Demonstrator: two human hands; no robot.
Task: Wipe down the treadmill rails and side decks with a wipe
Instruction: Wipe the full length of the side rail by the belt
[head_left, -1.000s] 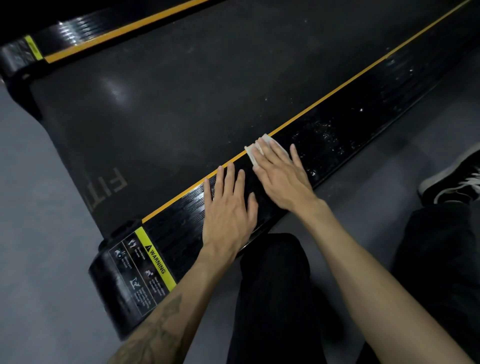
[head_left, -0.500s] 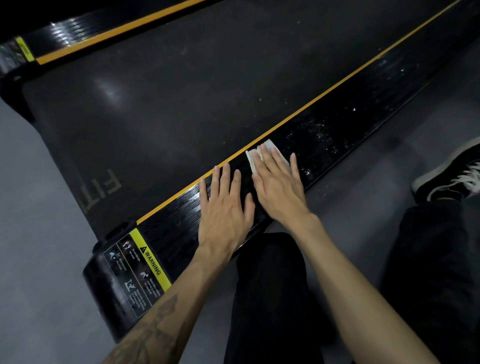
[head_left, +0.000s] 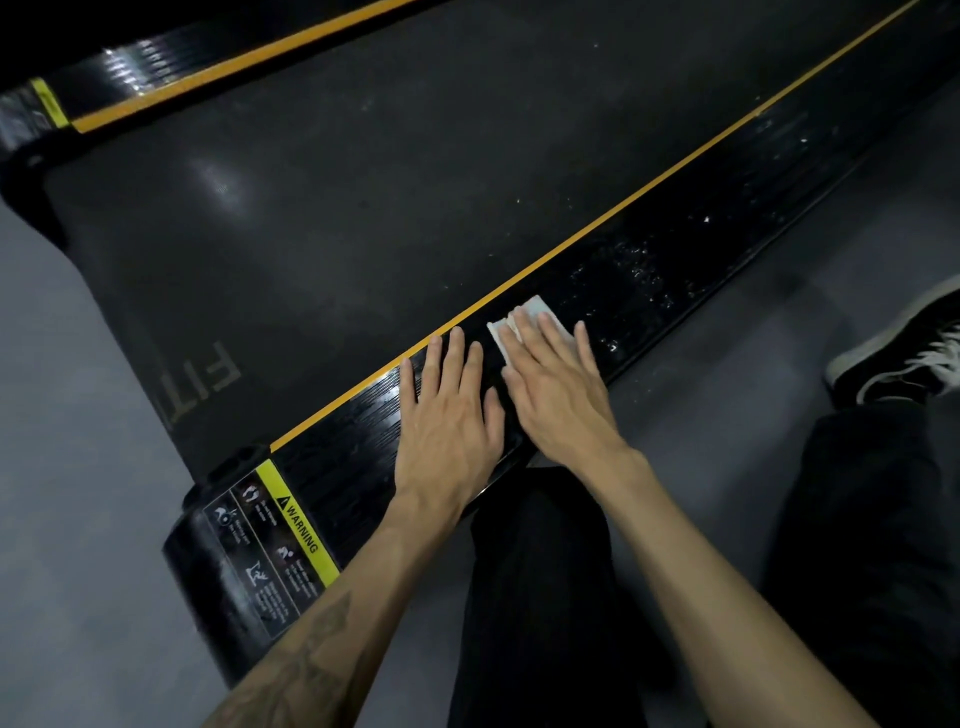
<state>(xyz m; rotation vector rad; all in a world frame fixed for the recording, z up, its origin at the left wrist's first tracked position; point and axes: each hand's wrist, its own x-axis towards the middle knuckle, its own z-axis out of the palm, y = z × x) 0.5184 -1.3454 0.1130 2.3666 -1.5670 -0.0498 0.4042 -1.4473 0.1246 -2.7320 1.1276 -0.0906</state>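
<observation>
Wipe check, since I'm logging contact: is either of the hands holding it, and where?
Neither grips it. The right hand presses the wipe flat onto the side deck with straight fingers; the left hand rests bare.

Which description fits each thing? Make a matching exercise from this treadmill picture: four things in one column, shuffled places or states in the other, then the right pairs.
Things
1. left hand
2. right hand
3. wipe
4. warning label

Descriptions
A. white, under the fingers
B. yellow strip near the side deck end
C. flat on bare deck, holding nothing
D. pressing the wipe down

Pairs: 1-C, 2-D, 3-A, 4-B
</observation>
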